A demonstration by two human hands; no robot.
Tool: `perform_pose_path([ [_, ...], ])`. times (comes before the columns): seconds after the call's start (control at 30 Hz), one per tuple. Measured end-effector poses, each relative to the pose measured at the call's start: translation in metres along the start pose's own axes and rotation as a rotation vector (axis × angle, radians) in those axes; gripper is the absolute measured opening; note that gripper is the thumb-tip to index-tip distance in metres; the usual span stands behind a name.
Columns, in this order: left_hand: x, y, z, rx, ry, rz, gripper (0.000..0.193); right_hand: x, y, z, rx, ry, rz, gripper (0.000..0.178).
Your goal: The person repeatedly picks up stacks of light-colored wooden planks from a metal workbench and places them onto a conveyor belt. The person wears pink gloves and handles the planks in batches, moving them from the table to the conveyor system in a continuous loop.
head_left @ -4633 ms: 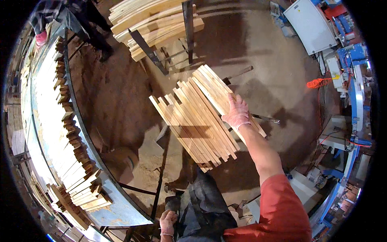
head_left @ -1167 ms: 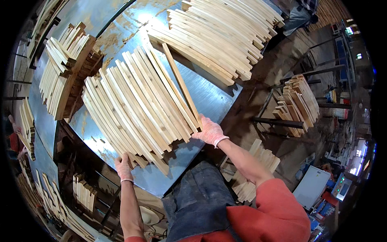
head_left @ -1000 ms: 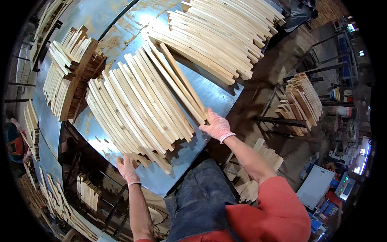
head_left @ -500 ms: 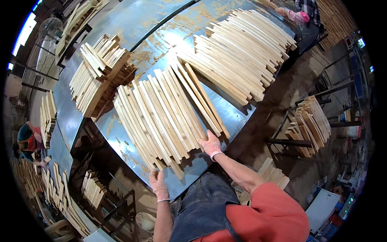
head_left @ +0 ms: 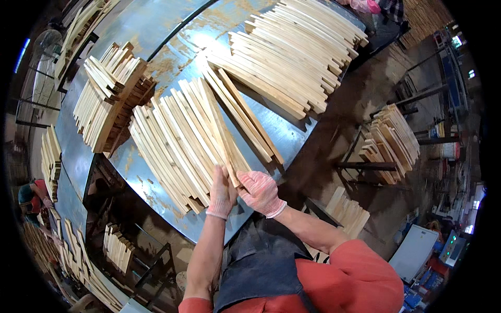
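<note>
In front of me a row of pale wooden strips (head_left: 169, 148) lies side by side on a metal-topped table. One wooden strip (head_left: 222, 136) slants across the top of the right part of this row. At its near end, my right hand (head_left: 260, 193), in a pinkish knit glove, has its fingers curled around the strip. My left hand (head_left: 222, 194), gloved alike, is upright on the other side of that end, fingers stretched out and close to the wood. Just right of the row, a few loose strips (head_left: 245, 117) lie at an angle.
A wide spread of strips (head_left: 297, 57) covers the table's far right. Stacked strips (head_left: 112, 99) stand at the left on the metal tabletop (head_left: 172, 31). Racks of wood (head_left: 391, 143) stand off the right edge. A co-worker (head_left: 34, 198) is at far left, another person's sleeve (head_left: 360, 5) at top right.
Both hands have come together at the near end of one strip, my left moving right and up from the row's corner. That strip now slants over the others. The view has shifted slightly.
</note>
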State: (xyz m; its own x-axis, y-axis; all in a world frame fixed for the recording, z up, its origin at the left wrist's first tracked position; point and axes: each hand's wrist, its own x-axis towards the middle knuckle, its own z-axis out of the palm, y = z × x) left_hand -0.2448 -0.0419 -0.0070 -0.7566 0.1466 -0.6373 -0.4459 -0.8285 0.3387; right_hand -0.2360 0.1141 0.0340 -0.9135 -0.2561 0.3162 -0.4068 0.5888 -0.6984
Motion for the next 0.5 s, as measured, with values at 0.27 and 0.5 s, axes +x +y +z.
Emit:
perform_pose_path([
  [0.27,-0.013,0.025,0.006,0.214,-0.014,-0.092,0.076,-0.032,0.002,-0.015,0.471,-0.010,0.346,0.027],
  [0.5,-0.063,0.043,0.007,-0.071,-0.260,-0.126,0.089,-0.024,0.024,-0.003,0.790,0.080,0.752,0.041],
])
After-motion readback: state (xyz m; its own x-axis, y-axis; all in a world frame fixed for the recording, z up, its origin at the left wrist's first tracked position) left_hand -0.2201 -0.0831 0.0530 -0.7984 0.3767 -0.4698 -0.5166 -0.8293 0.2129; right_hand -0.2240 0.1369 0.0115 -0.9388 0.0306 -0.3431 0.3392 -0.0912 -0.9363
